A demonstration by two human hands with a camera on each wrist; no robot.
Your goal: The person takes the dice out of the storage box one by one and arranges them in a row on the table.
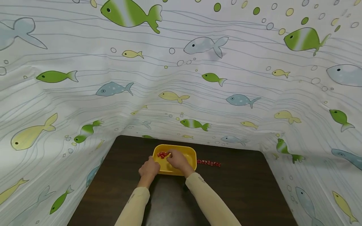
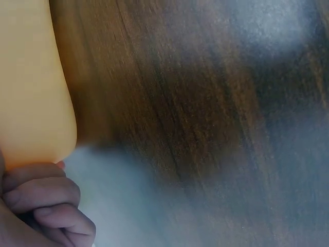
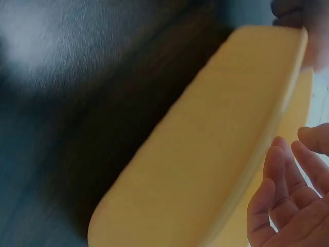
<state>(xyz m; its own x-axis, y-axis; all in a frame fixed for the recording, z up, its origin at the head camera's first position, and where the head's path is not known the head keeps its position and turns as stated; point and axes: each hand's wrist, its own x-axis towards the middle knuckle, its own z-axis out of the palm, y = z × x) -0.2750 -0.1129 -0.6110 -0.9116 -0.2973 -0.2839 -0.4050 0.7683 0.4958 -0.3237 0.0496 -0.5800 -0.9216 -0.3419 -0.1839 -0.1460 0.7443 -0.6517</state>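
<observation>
A yellow tray [image 1: 169, 169] stands on the dark table, with a small heap of red dice [image 1: 162, 155] in its left part. My left hand [image 1: 149, 168] grips the tray at its left front corner; in the left wrist view, its curled fingers [image 2: 64, 216] lie against the tray wall [image 2: 36, 92]. Inside the tray, my right hand [image 1: 177, 159] reaches over the rim, fingertips right beside the dice. The right wrist view has its fingers [image 3: 281, 193] loosely bent and spread, thumb near the index finger, no die showing between them.
A row of red dice [image 1: 208, 162] with white pips lies on the table just right of the tray. Dark wood table [image 1: 240, 188] extends to both sides. White fish-print sheeting [image 1: 175, 106] rises behind and around the table.
</observation>
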